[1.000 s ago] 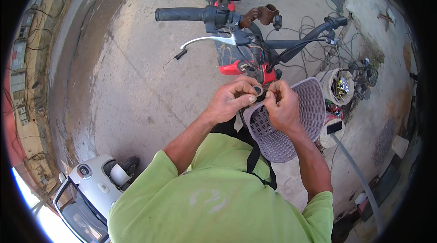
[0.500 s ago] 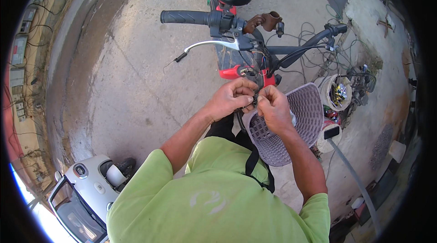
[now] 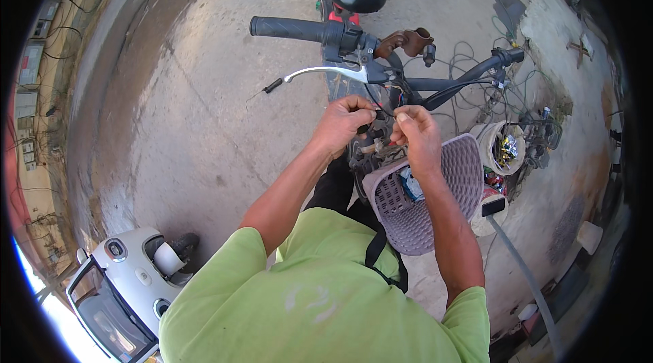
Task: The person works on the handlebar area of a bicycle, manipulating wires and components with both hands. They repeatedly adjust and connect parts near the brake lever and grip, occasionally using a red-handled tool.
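Thin dark strand (image 3: 386, 113) between hands, toward 2 o'clock from mid-frame; ends hidden. Right hand (image 3: 420, 134) pinches it; left hand (image 3: 339, 125) grips small dark piece (image 3: 363, 130), hard to make out. Basket (image 3: 462, 179) at 5 o'clock, partly behind forearm (image 3: 451, 227).

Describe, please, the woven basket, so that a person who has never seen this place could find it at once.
Start from the dark handlebar in the upper part of the picture. Below it and the right hand is the basket, partly covered by the right forearm. Its woven greyish-purple wall sets it apart from the whitish bucket.
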Demonstrator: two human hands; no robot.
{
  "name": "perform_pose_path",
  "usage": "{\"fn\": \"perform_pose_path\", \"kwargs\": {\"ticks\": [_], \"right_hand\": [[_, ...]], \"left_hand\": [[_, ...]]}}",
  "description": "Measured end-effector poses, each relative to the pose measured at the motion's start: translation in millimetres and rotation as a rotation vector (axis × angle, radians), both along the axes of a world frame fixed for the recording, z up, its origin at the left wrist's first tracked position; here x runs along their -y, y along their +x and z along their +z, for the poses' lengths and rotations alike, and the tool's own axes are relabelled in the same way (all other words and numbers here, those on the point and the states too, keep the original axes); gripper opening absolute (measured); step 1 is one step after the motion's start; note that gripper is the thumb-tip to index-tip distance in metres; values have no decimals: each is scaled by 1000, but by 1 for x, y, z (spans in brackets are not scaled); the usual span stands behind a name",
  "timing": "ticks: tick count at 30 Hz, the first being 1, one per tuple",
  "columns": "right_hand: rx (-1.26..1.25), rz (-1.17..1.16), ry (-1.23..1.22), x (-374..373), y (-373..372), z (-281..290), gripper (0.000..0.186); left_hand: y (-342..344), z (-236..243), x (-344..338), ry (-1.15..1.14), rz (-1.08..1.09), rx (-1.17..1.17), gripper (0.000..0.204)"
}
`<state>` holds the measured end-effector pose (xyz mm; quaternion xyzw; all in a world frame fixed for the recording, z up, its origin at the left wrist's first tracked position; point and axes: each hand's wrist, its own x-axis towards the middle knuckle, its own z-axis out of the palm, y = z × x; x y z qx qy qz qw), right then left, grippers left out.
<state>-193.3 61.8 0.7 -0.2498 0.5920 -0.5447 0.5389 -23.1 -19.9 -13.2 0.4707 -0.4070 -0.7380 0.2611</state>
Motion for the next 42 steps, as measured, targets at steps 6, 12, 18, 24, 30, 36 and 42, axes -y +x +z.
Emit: {"fn": "perform_pose_path", "kwargs": {"ticks": [6, 12, 18, 24, 30, 36, 42], "right_hand": [[-393, -60, -105, 17, -8, -4, 11], [-787, -7, -231, 27, -6, -5, 12], [-887, 10, -275, 28, -6, -6, 13], [-914, 30, -275, 29, -9, -9, 14], [-1009, 82, -314, 29, -11, -7, 21], [-1048, 126, -402, 30, -17, -6, 23], [-1161, 93, -492, 33, -17, -13, 18]], "left_hand": [[-19, -25, 12, -47, 110, 95, 14], [-38, -26, 10, -19, 204, 111, 21], [-36, -25, 4, 0, 201, -97, 21], [-35, -25, 2, -21, 179, -162, 11], [-31, -37, 4, -71, 138, -117, 20], [-31, -36, 5, -108, 101, -86, 19], [-31, -34, 1, -152, 112, -61, 17]]}}
